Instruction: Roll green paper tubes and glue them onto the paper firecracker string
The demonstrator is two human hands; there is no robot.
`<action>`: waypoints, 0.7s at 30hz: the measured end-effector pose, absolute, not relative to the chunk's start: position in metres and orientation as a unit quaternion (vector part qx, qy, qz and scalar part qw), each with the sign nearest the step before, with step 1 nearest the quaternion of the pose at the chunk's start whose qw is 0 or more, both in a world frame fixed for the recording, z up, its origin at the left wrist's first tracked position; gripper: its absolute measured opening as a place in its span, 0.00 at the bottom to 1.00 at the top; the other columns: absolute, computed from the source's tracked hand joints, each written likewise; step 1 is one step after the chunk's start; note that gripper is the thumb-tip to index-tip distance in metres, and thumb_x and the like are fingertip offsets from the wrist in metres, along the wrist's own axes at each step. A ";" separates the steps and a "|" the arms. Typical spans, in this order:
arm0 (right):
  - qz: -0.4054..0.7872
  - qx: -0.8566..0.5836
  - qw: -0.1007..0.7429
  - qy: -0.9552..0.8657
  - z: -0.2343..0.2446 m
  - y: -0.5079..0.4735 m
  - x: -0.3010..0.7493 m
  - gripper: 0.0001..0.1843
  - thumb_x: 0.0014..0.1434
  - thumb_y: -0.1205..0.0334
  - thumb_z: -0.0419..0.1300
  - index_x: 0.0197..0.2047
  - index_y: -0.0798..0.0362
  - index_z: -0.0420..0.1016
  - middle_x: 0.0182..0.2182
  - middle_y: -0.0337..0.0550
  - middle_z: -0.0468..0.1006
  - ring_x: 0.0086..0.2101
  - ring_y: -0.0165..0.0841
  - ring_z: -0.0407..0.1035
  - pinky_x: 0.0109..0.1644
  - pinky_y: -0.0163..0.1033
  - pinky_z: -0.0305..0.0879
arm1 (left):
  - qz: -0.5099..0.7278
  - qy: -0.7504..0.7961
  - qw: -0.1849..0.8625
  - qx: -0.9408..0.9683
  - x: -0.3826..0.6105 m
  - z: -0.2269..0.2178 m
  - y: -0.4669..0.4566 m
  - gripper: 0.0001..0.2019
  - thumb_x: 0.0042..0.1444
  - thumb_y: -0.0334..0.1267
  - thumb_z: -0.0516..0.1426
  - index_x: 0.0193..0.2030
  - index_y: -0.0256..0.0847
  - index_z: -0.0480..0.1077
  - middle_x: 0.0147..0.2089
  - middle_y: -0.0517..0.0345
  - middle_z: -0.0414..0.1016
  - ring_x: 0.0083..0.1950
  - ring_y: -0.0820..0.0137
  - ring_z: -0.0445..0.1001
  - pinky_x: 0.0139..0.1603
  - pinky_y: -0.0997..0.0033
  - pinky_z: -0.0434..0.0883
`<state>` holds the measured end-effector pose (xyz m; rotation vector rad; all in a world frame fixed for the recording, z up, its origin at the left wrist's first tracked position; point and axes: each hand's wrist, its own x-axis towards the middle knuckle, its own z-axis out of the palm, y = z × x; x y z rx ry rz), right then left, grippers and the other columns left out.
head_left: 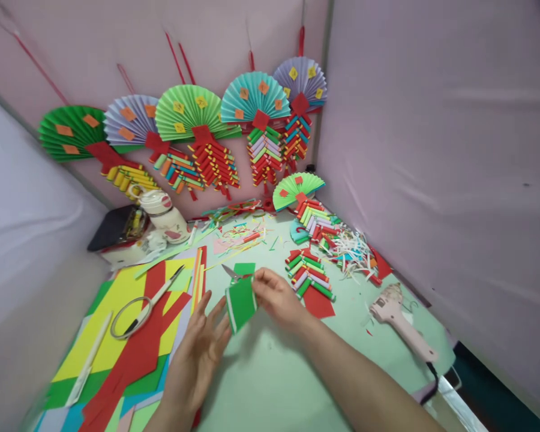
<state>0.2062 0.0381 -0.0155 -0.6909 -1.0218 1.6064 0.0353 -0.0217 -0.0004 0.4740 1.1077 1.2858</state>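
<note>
- One white vessel, its contents hidden from me, stands near the back left corner of the worktop.
- The right hand has its grip pinching the green paper over the worktop, well in from the right edge.
- The left hand's grip is spread beside it; whether fingertips touch, I can't tell.

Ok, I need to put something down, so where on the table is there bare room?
The table shows one bare patch between the left hand and right forearm, another between that forearm and the glue gun. It's crowded at left with coloured paper sheets, at the back with paper scraps, at back right with white paper shreds.
</note>
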 end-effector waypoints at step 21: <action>0.483 -0.352 0.314 -0.738 -0.016 0.019 0.197 0.05 0.60 0.65 0.55 0.33 0.50 0.72 0.30 0.37 0.72 0.33 0.30 0.66 0.38 0.34 0.58 | 0.406 0.589 0.540 0.443 0.035 -0.009 -0.020 0.09 0.48 0.45 0.63 0.30 0.41 0.75 0.31 0.56 0.75 0.36 0.65 0.71 0.38 0.72 0.68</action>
